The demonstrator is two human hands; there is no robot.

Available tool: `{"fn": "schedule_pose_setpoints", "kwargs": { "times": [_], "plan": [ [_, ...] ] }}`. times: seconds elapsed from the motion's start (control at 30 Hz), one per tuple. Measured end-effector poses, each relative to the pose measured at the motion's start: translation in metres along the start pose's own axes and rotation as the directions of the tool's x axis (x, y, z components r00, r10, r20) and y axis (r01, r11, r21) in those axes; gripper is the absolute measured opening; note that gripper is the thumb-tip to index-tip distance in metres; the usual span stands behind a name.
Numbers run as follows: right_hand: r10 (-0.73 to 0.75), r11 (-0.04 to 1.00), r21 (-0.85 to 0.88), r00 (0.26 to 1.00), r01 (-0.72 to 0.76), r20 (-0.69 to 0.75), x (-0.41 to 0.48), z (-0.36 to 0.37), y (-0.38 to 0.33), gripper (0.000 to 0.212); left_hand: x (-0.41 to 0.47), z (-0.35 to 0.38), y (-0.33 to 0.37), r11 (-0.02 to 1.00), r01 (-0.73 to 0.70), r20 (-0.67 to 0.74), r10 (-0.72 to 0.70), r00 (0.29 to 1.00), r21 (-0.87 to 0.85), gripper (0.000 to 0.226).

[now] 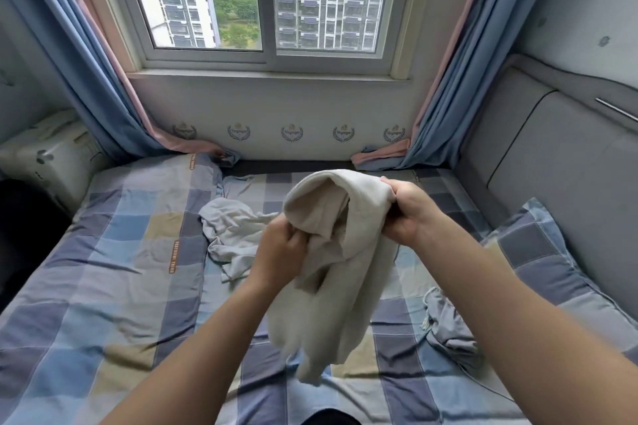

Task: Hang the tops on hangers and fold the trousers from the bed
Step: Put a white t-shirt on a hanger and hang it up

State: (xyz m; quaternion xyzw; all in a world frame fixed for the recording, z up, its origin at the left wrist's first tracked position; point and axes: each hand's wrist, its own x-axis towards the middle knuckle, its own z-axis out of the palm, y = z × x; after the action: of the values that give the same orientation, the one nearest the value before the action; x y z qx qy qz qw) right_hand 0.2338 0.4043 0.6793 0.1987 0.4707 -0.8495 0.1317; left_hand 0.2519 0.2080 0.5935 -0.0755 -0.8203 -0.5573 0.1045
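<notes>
From the head camera, you have a cream garment [331, 252] lifted over the bed [103, 286], held in both hands. The fingers of your left hand [281, 252] are closed on a bunch of cloth low on its left side; those of your right hand [405, 210] are pinched tight on an upper edge. The rest hangs down, its lower end blurred. Whether it is a top or trousers cannot be told yet. A pale grey garment [231, 238] lies crumpled on the bed beyond your left hand, and a grey-blue one [448, 328] lies near the pillow [552, 262]. No hanger shows here. The risk: the cloth is bunched and doubled over, so you may grab two layers together and twist it, or let the hanging end drag across the bed and catch on the other garments.
</notes>
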Motion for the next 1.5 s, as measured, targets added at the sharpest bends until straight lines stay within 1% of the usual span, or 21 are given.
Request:
{"fn": "schedule_pose_setpoints", "kwargs": {
  "times": [0.1, 0.2, 0.3, 0.37, 0.4, 0.43, 0.47, 0.53, 0.6, 0.63, 0.73, 0.8, 0.87, 0.9, 0.97, 1.03, 1.1, 1.13, 1.27, 1.4, 1.5],
  "plan": [
    [0.028, 0.997, -0.072, 0.998, -0.032, -0.058, 0.009, -0.023, 0.008, 0.037, 0.009, -0.009, 0.010, 0.992, -0.022, -0.006, 0.021, 1.000, -0.124, 0.029],
    [0.042, 0.997, -0.061, 0.978, -0.055, -0.204, 0.022, -0.049, 0.019, 0.040, 0.012, -0.016, 0.018, 0.943, 0.090, 0.054, -0.076, 0.996, -0.319, 0.045],
    [0.010, 0.992, -0.114, 0.960, -0.044, -0.281, 0.025, -0.068, 0.027, 0.037, 0.007, -0.024, 0.018, 0.923, 0.143, 0.103, -0.113, 0.988, -0.357, 0.032],
    [-0.100, 0.962, -0.268, 0.973, 0.042, -0.209, 0.020, -0.067, 0.029, 0.025, 0.002, -0.028, 0.015, 0.930, 0.153, 0.121, -0.118, 0.986, -0.335, 0.027],
    [-0.174, 0.924, -0.363, 0.978, 0.121, -0.117, 0.016, -0.063, 0.029, 0.024, 0.000, -0.029, 0.015, 0.931, 0.154, 0.128, -0.118, 0.985, -0.331, 0.028],
    [-0.219, 0.873, -0.446, 0.976, 0.199, 0.006, 0.011, -0.056, 0.028, 0.036, -0.002, -0.029, 0.015, 0.931, 0.157, 0.137, -0.117, 0.984, -0.331, 0.029],
    [-0.206, 0.820, -0.517, 0.970, 0.245, 0.132, 0.005, -0.047, 0.028, 0.053, -0.003, -0.030, 0.015, 0.929, 0.161, 0.149, -0.116, 0.982, -0.334, 0.031],
    [-0.058, 0.692, -0.678, 0.955, 0.249, 0.291, -0.004, -0.026, 0.030, 0.082, -0.008, -0.030, 0.018, 0.926, 0.150, 0.197, -0.085, 0.977, -0.346, 0.037],
    [0.039, 0.481, -0.844, 0.957, 0.235, 0.288, -0.003, -0.011, 0.036, 0.097, -0.012, -0.032, 0.020, 0.925, 0.139, 0.267, -0.043, 0.963, -0.352, 0.043],
    [0.052, 0.392, -0.893, 0.964, 0.221, 0.261, -0.001, -0.007, 0.038, 0.098, -0.014, -0.034, 0.020, 0.924, 0.144, 0.293, -0.036, 0.956, -0.354, 0.041],
    [0.134, 0.337, -0.913, 0.948, 0.231, 0.290, 0.007, -0.008, 0.040, 0.075, -0.019, -0.041, 0.020, 0.917, 0.180, 0.326, -0.058, 0.944, -0.357, 0.029],
    [0.260, 0.304, -0.899, 0.881, 0.315, 0.396, 0.006, -0.014, 0.044, 0.057, -0.021, -0.047, 0.015, 0.899, 0.211, 0.306, -0.092, 0.948, -0.384, 0.038],
    [0.351, 0.331, -0.872, 0.811, 0.361, 0.469, 0.001, -0.019, 0.053, 0.052, -0.022, -0.054, 0.008, 0.862, 0.262, 0.274, -0.152, 0.950, -0.433, 0.047],
    [0.361, 0.348, -0.865, 0.799, 0.363, 0.481, -0.001, -0.020, 0.059, 0.048, -0.023, -0.057, 0.004, 0.845, 0.291, 0.269, -0.183, 0.946, -0.448, 0.044],
    [0.323, 0.314, -0.863, 0.810, 0.397, 0.490, -0.001, -0.021, 0.070, 0.030, -0.025, -0.057, -0.001, 0.823, 0.347, 0.274, -0.242, 0.931, -0.450, 0.030],
    [0.251, 0.198, -0.870, 0.834, 0.453, 0.491, -0.001, -0.019, 0.083, 0.014, -0.028, -0.052, -0.004, 0.807, 0.389, 0.283, -0.285, 0.916, -0.444, 0.025],
    [0.132, 0.099, -0.855, 0.845, 0.509, 0.518, -0.001, -0.018, 0.098, 0.022, -0.028, -0.047, -0.006, 0.779, 0.425, 0.279, -0.327, 0.903, -0.462, 0.024],
    [0.056, 0.089, -0.843, 0.843, 0.530, 0.535, -0.001, -0.017, 0.103, 0.024, -0.028, -0.046, -0.007, 0.764, 0.441, 0.275, -0.349, 0.896, -0.470, 0.025],
    [-0.185, 0.189, -0.817, 0.837, 0.545, 0.515, 0.000, -0.021, 0.095, 0.018, -0.026, -0.042, -0.014, 0.780, 0.452, 0.217, -0.397, 0.892, -0.432, 0.044],
    [-0.212, 0.103, -0.825, 0.822, 0.556, 0.528, -0.004, -0.015, 0.058, 0.024, -0.024, -0.039, -0.020, 0.809, 0.482, 0.135, -0.465, 0.875, -0.337, 0.042],
    [-0.234, 0.068, -0.818, 0.806, 0.571, 0.544, -0.010, -0.005, 0.034, 0.018, -0.021, -0.036, -0.020, 0.901, 0.409, 0.055, -0.405, 0.913, -0.147, 0.045]
  ]
}}
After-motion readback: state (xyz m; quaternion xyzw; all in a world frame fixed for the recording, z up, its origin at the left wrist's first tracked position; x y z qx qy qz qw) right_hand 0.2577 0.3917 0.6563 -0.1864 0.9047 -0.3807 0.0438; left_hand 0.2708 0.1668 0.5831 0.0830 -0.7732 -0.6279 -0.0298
